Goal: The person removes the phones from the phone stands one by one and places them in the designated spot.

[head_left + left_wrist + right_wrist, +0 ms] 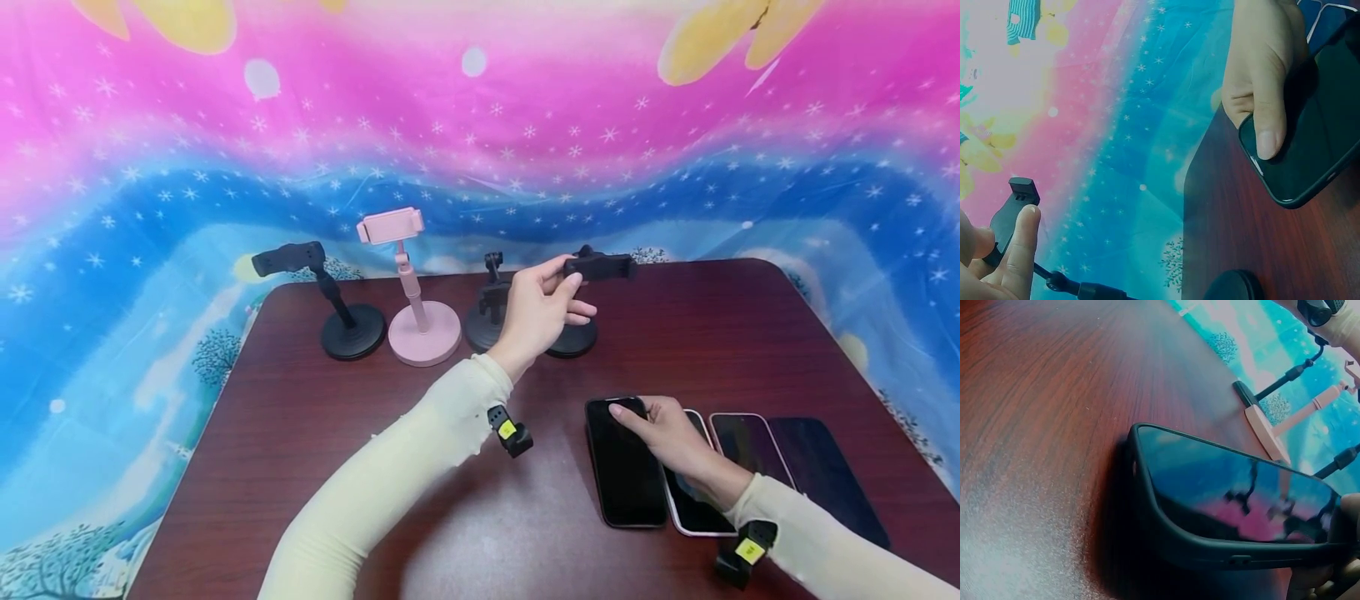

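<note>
My left hand [536, 308] pinches the clamp [603, 267] of a black phone stand between thumb and fingers. The hand partly hides the stand's round black base [573, 340]. In the left wrist view, the clamp [1009, 219] tops a thin black pole [1094, 291]. My right hand [678, 442] grips a black-cased smartphone [626, 471] at its upper end, thumb on the screen. The right wrist view shows this phone [1229, 487] tilted, its near end raised above the table, with reflections on the dark screen.
A black phone stand [352, 332], a pink one [423, 337] and another black one [483, 325] line the table's back. Right of the held phone lie a white-edged phone [686, 508], a pink-edged phone [750, 446] and a dark phone [832, 475]. A patterned cloth [480, 125] hangs behind.
</note>
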`<control>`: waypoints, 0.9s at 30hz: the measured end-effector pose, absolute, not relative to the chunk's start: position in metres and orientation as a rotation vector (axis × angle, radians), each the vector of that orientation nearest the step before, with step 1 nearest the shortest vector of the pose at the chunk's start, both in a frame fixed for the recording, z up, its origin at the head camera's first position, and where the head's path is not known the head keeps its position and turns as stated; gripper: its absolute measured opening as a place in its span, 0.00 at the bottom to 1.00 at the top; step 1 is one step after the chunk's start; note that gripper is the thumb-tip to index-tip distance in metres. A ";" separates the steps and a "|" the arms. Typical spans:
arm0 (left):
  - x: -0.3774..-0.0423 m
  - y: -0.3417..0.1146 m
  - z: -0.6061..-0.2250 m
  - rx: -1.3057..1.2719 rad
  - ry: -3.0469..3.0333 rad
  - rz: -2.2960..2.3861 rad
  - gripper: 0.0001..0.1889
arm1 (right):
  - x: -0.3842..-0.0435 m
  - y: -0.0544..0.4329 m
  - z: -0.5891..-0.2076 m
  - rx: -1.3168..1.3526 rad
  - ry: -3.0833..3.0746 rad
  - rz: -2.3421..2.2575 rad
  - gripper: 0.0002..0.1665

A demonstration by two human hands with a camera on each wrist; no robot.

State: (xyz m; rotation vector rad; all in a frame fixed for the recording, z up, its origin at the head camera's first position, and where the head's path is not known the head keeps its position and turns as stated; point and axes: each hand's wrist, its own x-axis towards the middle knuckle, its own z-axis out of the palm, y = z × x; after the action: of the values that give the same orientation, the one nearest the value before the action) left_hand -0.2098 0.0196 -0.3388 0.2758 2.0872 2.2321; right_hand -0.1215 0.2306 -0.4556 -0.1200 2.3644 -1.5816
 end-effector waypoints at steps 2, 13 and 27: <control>-0.210 0.019 -0.339 0.276 2.089 2.230 0.22 | -0.121 0.231 -0.455 -0.109 2.355 -1.569 0.24; -0.209 0.018 -0.339 0.285 2.099 2.218 0.23 | -0.122 0.230 -0.456 -0.032 2.396 -1.477 0.26; -0.208 0.018 -0.338 0.283 2.095 2.210 0.23 | -0.125 0.230 -0.454 -0.036 2.405 -1.394 0.30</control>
State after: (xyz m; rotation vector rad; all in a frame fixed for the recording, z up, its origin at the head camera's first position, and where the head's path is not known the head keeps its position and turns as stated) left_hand -0.2080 0.0181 -0.3384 0.2830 2.0952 2.2103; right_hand -0.1245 0.2304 -0.4544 -0.0359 2.4053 -1.3943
